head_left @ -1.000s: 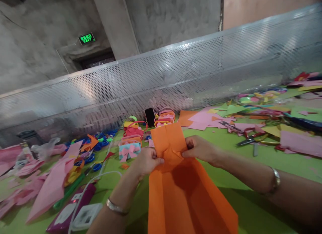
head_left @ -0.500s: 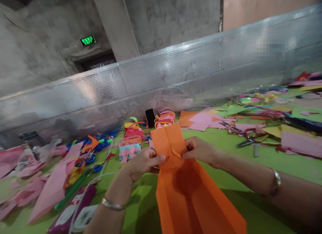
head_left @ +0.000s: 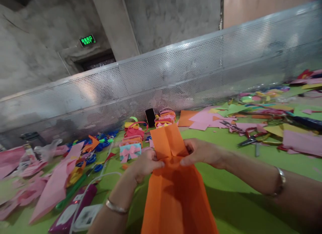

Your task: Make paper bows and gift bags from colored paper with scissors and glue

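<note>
A creased sheet of orange paper (head_left: 173, 197) is held up in front of me, its narrower top part pinched in at the middle. My left hand (head_left: 144, 163) grips the left edge at the pinch, thumb on the near face and fingers behind. On the right edge, at the same height, my right hand (head_left: 198, 153) grips the paper with its thumb pressed on the front. The fingers behind the sheet are partly hidden. Just beyond my left hand stands a small light-blue paper bag (head_left: 130, 151) with a pink bow.
Several small paper bags (head_left: 134, 130) and a phone (head_left: 150, 117) stand by the perforated metal screen (head_left: 161, 79). Scissors (head_left: 251, 138) and paper scraps (head_left: 205, 118) lie right; pink paper (head_left: 56, 180), a purple glue gun (head_left: 72, 210) and its cable lie left.
The orange paper's lower part has swung left and looks narrower. Its pinched middle is drawn in more evenly, with both thumbs slightly lower.
</note>
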### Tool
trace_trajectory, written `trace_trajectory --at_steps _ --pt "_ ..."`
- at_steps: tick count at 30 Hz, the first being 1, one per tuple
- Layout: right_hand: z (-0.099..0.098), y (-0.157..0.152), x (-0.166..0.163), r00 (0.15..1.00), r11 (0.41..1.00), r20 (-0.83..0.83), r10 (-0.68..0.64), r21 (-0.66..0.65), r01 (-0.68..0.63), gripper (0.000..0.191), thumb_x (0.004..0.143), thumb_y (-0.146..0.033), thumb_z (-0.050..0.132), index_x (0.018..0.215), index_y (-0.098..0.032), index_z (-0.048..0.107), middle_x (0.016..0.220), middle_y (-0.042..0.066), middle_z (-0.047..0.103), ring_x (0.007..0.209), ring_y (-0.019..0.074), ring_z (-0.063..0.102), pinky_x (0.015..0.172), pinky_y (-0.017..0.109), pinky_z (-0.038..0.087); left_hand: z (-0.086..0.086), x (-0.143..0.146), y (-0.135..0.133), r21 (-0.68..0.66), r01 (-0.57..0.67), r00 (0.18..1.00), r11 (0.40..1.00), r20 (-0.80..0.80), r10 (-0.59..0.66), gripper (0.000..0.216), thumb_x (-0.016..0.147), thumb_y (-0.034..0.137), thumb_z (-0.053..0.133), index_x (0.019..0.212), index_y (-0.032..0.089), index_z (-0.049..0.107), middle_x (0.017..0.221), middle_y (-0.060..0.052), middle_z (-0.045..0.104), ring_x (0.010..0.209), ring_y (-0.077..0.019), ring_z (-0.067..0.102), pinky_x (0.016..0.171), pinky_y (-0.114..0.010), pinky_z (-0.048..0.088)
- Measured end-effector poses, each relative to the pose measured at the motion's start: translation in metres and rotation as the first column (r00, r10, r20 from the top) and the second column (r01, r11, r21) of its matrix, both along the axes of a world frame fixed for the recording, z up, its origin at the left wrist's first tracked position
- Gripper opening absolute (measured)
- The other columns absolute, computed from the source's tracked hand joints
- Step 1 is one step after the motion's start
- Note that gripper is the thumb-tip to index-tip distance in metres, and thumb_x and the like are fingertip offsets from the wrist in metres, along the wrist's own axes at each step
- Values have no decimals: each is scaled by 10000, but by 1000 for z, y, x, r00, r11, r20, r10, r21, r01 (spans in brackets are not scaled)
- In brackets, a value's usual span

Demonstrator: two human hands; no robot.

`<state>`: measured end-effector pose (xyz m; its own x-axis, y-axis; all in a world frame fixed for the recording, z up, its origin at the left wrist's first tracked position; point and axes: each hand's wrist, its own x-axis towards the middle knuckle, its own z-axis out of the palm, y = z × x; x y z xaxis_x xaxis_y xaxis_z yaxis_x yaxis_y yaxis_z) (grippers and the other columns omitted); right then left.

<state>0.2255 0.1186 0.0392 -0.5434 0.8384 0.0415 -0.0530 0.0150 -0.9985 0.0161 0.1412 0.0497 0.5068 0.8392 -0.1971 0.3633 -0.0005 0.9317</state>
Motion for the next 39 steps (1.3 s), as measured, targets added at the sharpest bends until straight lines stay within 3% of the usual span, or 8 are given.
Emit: trace_trajectory --at_steps 2,4,13,19,23,25,32,39 --pt "1 -1 -1 999 1000 -33 -7 -27 6 450 554 -231 721 993 -173 645 1021 48 681 930 188 609 809 288 465 -4 3 0 33 -29 1000 999 -12 29 289 567 199 675 853 159 696 828 -30 708 764 -181 631 708 -267 452" --pt "-1 -1 -4 989 991 -53 -137 -18 136 499 529 -213 729 1016 -170 628 1026 54 685 926 195 620 818 309 477 -7 9 -3 98 -79 996 992 -37 83 291 577 189 655 864 165 701 811 -27 710 768 -192 633 682 -259 451" --pt "-13 1 -16 901 900 0 -435 -31 434 624 436 -130 755 1037 -137 585 942 70 705 838 222 650 707 312 521 0 35 -24 338 -136 939 931 -257 231 143 627 193 586 698 182 710 621 3 655 562 -155 551 498 -218 323" --pt "-12 -1 -19 895 898 64 -441 37 439 307 489 -124 684 790 -149 632 768 23 700 685 180 635 571 241 482 4 35 -26 218 -150 968 964 -164 188 147 611 171 612 740 153 681 667 -9 651 611 -153 557 554 -226 357" --pt "-8 -2 -15 873 875 77 -481 -24 484 256 494 -103 639 743 -160 623 673 9 683 577 172 619 489 239 470 4 33 -27 -35 -207 978 978 -22 206 280 688 450 623 692 169 631 604 8 598 558 -121 520 548 -229 375" --pt "-5 -1 -13 861 861 71 -504 -39 507 243 489 -97 638 723 -162 626 645 11 679 556 176 618 473 245 474 3 31 -25 -77 -256 965 964 41 260 383 723 558 544 689 183 613 638 -1 607 576 -123 532 564 -238 395" --pt "1 1 -7 854 856 -65 -517 -31 516 283 464 -102 690 728 -184 630 717 22 696 632 194 639 569 284 516 3 21 -8 203 -469 881 860 175 439 244 638 394 653 657 162 578 602 21 544 566 -96 506 508 -206 346" --pt "-4 4 -4 865 877 -142 -480 -105 469 360 446 -144 747 785 -201 642 795 20 707 720 204 654 667 314 525 3 22 -8 121 -480 858 869 270 437 331 669 448 582 548 180 430 462 85 350 395 -41 288 419 -195 184"
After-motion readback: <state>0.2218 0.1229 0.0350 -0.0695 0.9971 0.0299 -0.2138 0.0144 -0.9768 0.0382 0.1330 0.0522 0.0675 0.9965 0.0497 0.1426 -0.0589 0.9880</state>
